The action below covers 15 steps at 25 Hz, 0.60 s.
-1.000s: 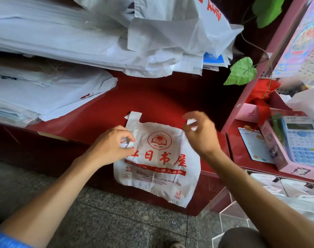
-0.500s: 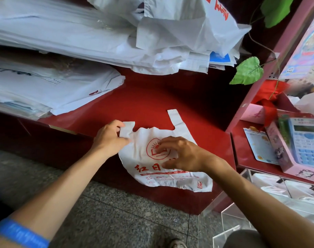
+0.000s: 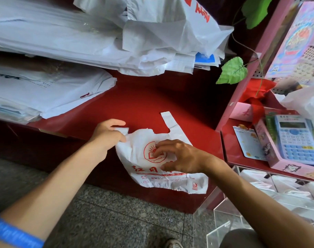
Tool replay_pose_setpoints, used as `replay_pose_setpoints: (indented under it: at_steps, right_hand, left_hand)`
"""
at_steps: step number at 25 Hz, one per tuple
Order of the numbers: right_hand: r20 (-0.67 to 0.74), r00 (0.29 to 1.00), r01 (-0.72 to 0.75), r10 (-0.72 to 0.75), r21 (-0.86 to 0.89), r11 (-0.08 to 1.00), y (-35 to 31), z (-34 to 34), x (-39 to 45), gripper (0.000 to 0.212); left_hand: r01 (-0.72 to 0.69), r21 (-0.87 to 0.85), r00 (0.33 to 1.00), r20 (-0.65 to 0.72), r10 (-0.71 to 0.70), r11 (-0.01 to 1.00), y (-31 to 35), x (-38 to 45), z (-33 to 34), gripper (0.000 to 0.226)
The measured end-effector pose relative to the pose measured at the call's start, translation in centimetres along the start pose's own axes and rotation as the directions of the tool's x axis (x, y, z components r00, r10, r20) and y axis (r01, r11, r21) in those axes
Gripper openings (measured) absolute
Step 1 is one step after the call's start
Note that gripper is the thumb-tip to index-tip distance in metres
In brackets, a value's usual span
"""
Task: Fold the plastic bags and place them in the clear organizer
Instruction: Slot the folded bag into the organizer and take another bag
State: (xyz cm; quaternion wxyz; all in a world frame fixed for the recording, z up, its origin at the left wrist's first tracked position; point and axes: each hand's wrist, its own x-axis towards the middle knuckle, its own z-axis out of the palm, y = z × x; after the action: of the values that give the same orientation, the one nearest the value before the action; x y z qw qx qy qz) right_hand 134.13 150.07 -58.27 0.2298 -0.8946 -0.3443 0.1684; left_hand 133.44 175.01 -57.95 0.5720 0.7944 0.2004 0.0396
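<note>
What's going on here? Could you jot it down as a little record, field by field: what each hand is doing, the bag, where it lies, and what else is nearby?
Bag in work: white plastic bag with red print, lying flat
Surface: red counter, bag's bottom edge overhanging the front
Left hand: grips the bag's left handle
Right hand: fingers curled over the printed logo, touching the bag
Free handle: right one lies flat on the counter
Destination: clear organizer, lower right, white bags already inside
Waiting: piles of white bags at the back
Nearby: blue calculator
</note>
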Motion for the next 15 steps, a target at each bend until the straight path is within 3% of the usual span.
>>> replay_pose_setpoints:
  at_steps: [2, 6, 8, 10, 12, 15]
  right_hand:
    - [0.002, 1.0, 0.0, 0.0, 0.003, 1.0, 0.0, -0.1, -0.1, 0.04]
    - [-0.014, 1.0, -0.004, 0.004, -0.004, 1.0, -0.4, -0.4, -0.3, 0.041]
    - [-0.015, 1.0, -0.018, 0.017, -0.006, 1.0, -0.3, -0.3, -0.2, 0.042]
    - [-0.029, 0.999, -0.045, 0.046, 0.017, 0.999, -0.1, 0.0, 0.0, 0.044]
    - [-0.071, 0.994, -0.077, 0.077, 0.011, 0.997, 0.4, 0.3, 0.5, 0.047]
    - [-0.141, 0.982, -0.143, 0.128, -0.1, 0.985, 1.2, 0.4, 1.4, 0.055]
  left_hand:
    - [-0.012, -0.06, 0.999, 0.032, 0.014, 0.998, 0.0, 0.3, -0.7, 0.063]
    - [-0.184, -0.183, 0.98, 0.044, 0.195, 0.966, -0.2, 0.6, -1.3, 0.086]
    - [-0.215, -0.046, 0.977, -0.018, 0.214, 0.976, -0.4, 0.6, -1.2, 0.088]
    - [-0.225, 0.226, 0.963, -0.097, 0.252, 0.948, -0.9, 0.2, -1.1, 0.077]
    - [-0.395, 0.458, 0.879, -0.062, 0.472, 0.796, -1.2, -0.3, -0.8, 0.054]
    - [-0.595, 0.554, 0.753, 0.133, 0.644, 0.582, -0.9, -1.7, 0.6, 0.024]
